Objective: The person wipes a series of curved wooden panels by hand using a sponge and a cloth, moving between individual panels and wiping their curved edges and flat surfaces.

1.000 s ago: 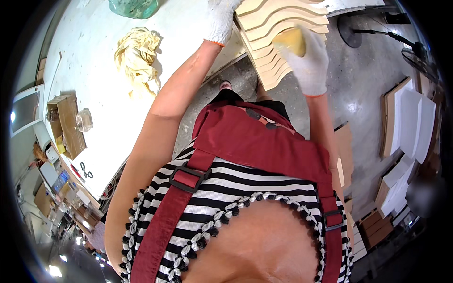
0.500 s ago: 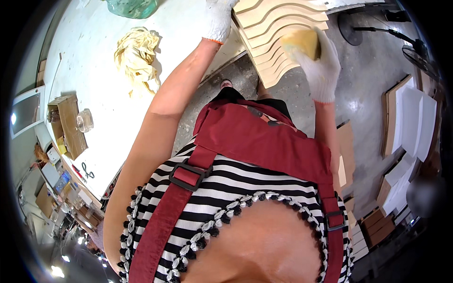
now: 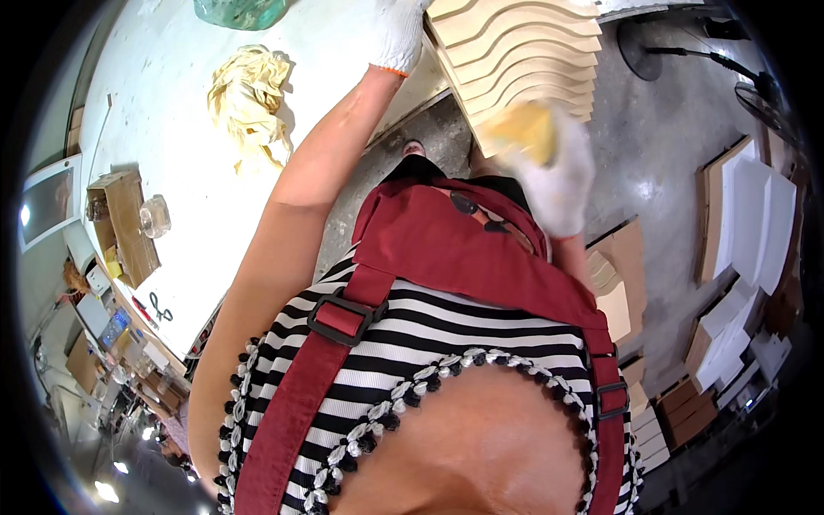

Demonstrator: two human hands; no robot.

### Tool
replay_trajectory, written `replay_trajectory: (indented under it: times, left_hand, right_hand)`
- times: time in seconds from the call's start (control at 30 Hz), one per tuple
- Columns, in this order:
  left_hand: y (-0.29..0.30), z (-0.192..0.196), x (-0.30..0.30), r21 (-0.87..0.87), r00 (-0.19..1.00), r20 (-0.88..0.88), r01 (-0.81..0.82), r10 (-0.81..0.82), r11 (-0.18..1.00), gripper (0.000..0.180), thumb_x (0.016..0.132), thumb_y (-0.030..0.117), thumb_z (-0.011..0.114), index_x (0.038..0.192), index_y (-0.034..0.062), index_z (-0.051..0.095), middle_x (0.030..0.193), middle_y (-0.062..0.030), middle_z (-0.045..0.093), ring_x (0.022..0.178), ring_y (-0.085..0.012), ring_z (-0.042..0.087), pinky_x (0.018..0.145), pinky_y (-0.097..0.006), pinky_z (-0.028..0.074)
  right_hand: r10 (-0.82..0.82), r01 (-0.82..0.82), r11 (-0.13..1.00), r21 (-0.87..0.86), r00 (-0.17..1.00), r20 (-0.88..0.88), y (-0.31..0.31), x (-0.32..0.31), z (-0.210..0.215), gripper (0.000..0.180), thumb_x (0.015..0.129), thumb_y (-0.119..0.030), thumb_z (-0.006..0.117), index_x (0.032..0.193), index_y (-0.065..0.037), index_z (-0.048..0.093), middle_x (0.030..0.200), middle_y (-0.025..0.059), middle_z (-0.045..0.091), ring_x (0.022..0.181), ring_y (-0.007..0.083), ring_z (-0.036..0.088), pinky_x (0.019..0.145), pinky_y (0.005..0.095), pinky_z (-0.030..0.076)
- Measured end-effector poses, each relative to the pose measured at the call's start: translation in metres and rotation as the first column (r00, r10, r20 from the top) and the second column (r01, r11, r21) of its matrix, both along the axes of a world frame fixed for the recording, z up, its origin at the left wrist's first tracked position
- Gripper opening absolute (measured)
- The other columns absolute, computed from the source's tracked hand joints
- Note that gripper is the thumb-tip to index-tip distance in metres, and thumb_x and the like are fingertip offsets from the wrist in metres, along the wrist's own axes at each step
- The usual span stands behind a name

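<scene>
A pale wooden panel with wavy, stepped ridges point(image 3: 515, 51) reaches past the edge of the white table at the top. In a white knit glove, my left hand point(image 3: 396, 34) is beside the panel's left edge, its fingers cut off by the top of the picture. My right hand point(image 3: 560, 176), gloved the same way and smeared by motion, is closed around a yellow sponge-like block point(image 3: 525, 130). That block is at the near end of the panel and covers part of it; whether it touches the wood I cannot tell.
On the white table point(image 3: 335, 51) lie a crumpled cream cloth point(image 3: 249, 99), a green translucent bag point(image 3: 240, 10), a glass jar point(image 3: 155, 216), an open cardboard box point(image 3: 124, 227) and scissors point(image 3: 159, 307). To the right stand a fan point(image 3: 639, 51) and white panels point(image 3: 747, 219); a wavy wooden piece point(image 3: 608, 292) is nearer me.
My right hand has moved toward me and slightly left with the yellow block, down to the panel's near end. My left hand has hardly moved.
</scene>
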State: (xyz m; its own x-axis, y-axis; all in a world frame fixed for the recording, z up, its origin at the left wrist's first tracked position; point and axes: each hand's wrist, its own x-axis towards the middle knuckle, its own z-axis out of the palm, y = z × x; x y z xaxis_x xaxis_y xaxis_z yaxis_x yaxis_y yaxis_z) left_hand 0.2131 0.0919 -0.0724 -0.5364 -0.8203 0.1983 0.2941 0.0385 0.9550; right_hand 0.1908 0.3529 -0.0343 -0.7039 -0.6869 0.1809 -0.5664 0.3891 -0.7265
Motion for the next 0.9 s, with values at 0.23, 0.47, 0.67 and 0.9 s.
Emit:
replay_trajectory:
  times: [0.23,0.47,0.67,0.9]
  left_hand:
    - [0.007,0.004,-0.006,0.075,0.995,-0.082,0.066,-0.060,0.995,0.097,0.090,0.020,0.069,0.160,-0.0062,0.007,0.158,-0.0241,0.033,0.144,-0.0302,0.037,0.120,-0.037,0.030]
    - [0.004,0.003,0.000,0.094,0.995,-0.075,0.076,-0.069,0.993,0.095,0.090,0.018,0.069,0.160,-0.0029,0.010,0.156,-0.0213,0.037,0.141,-0.0288,0.040,0.119,-0.037,0.031]
    - [-0.032,-0.068,0.015,-0.729,0.961,0.176,-0.018,0.213,0.684,0.055,0.078,-0.020,0.057,0.121,0.0094,0.073,0.156,-0.0225,0.044,0.154,-0.0386,0.025,0.123,-0.041,0.026]
    - [-0.002,-0.022,-0.001,-0.110,0.992,0.010,-0.122,0.124,0.986,0.068,0.071,-0.024,0.053,0.130,0.0081,0.068,0.155,-0.0249,0.044,0.154,-0.0400,0.023,0.123,-0.045,0.026]
  right_hand:
    - [-0.072,0.066,0.997,-0.029,0.961,-0.268,-0.027,-0.015,-0.028,0.059,0.073,-0.022,0.087,0.124,-0.002,0.064,0.111,0.0164,0.067,0.105,0.0341,0.064,0.090,0.0418,0.053]
    - [0.156,-0.156,0.988,-0.013,0.988,-0.007,-0.008,0.024,-0.017,0.071,0.068,-0.025,0.088,0.130,-0.005,0.060,0.114,0.0175,0.062,0.107,0.0373,0.059,0.098,0.0455,0.047]
    - [-0.002,-0.025,0.998,-0.064,0.917,-0.399,-0.028,-0.022,-0.027,0.070,0.065,-0.019,0.086,0.129,-0.005,0.060,0.112,0.0165,0.061,0.103,0.0381,0.057,0.092,0.0457,0.049]
    - [-0.118,0.114,0.993,-0.042,0.822,-0.556,-0.010,-0.078,-0.041,0.066,0.065,-0.013,0.085,0.127,-0.009,0.063,0.113,0.0128,0.063,0.106,0.0335,0.060,0.092,0.0421,0.051]
